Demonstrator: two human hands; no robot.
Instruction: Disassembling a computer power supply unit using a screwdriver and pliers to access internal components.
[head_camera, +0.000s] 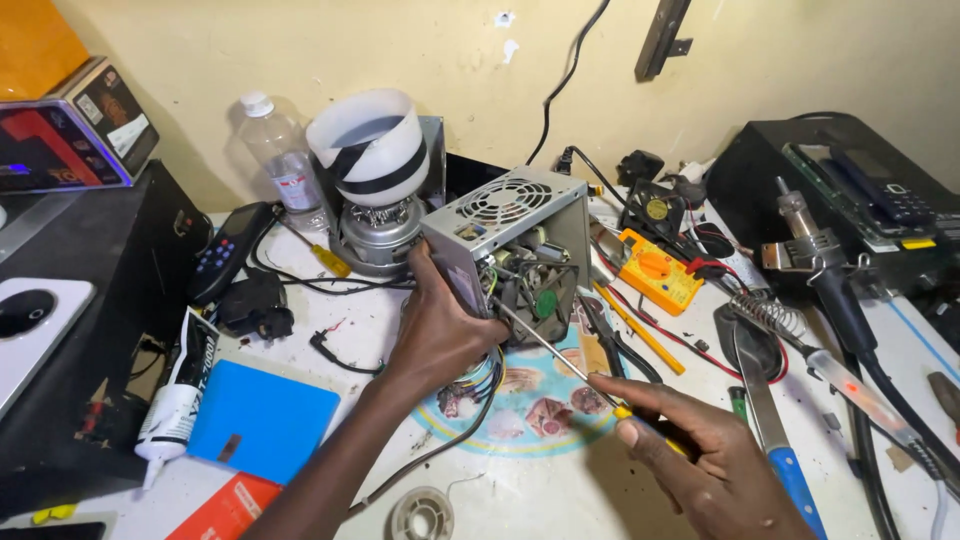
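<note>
On the cluttered table, left hand (440, 325) is clamped round the power supply (510, 250), tipped on its side mid-table with the open face toward me. Right hand (700, 455) is closed on a yellow screwdriver (560, 355), tip poked inside. Cover looks off already, guts and fan still in there, so teardown's maybe halfway

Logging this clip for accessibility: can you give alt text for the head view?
The left hand steadies a grey power supply box while the right hand pokes a screwdriver inside, on a cluttered workbench.
</note>
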